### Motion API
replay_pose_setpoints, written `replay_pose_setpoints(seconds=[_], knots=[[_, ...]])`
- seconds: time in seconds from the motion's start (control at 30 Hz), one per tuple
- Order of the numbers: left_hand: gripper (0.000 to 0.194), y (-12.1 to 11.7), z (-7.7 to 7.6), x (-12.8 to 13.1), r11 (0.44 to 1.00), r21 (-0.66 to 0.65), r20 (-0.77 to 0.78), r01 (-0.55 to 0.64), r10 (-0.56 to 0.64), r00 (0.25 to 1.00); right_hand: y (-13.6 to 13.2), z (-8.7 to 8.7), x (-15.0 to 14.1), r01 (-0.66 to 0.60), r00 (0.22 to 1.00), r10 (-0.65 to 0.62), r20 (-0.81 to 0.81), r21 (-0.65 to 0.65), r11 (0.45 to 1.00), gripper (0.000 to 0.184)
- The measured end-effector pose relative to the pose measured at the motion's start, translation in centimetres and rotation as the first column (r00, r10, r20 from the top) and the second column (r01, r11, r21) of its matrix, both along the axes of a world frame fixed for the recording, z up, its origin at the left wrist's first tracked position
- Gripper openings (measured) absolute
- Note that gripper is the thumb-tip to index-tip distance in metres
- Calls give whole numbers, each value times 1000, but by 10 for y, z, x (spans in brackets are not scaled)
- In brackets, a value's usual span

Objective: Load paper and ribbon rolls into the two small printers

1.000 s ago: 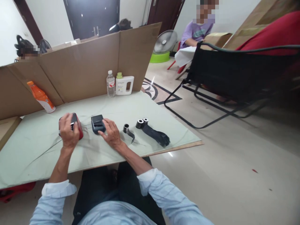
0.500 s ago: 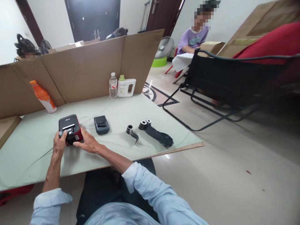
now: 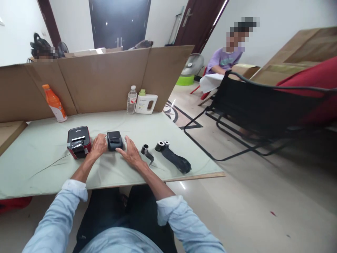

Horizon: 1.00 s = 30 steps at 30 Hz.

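Note:
A small dark printer-like device (image 3: 115, 141) sits on the table between my two hands. My left hand (image 3: 100, 145) is at its left side, fingers extended towards it; whether they touch it I cannot tell. On the other side, my right hand (image 3: 131, 151) is open, thumb and forefinger apart near the device's right edge. Left of my left hand stands a larger black and red label printer (image 3: 79, 142), untouched. Right of my right hand lie a small roll with a dark curled strip (image 3: 147, 153) and a pair of rolls (image 3: 162, 145) with black ribbon-like material (image 3: 176, 161).
An orange bottle (image 3: 54, 103), a clear water bottle (image 3: 132, 100) and a white jug (image 3: 146, 103) stand along a cardboard screen (image 3: 105, 79). A cardboard box (image 3: 12, 135) is at the left. Beyond the right edge are a black folding chair (image 3: 263, 107) and a seated person (image 3: 226, 58).
Both hands have left the black and red printer and moved right to either side of the smaller device. The camera view has shifted slightly.

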<state>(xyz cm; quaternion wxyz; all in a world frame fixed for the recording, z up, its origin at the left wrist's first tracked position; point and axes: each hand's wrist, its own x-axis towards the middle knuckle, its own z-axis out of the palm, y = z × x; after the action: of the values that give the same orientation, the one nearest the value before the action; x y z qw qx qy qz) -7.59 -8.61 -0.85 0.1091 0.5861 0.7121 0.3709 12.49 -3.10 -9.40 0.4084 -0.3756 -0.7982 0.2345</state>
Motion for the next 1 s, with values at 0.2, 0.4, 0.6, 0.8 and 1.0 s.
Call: replay_pose_setpoints(seconds=[0.2,0.4,0.6,0.8,1.0], knots=[[34,37,-26,-12,998,-61,86,7,-1,996,-1,-22,-2,-30,996,27,88,42,999,72],[54,46,-32,-18,994,-100,345,38,-1,938,0,-13,0,-35,993,31,113,31,999,66],[63,47,-31,-20,985,-166,544,51,48,838,-1,-8,0,-29,988,31,153,-12,1000,67],[67,47,-30,-15,983,-182,657,8,115,745,3,-4,0,-19,977,23,213,-21,1000,70],[68,46,-32,-13,985,-174,712,12,118,692,3,-5,-2,16,973,-11,231,-21,1000,67]])
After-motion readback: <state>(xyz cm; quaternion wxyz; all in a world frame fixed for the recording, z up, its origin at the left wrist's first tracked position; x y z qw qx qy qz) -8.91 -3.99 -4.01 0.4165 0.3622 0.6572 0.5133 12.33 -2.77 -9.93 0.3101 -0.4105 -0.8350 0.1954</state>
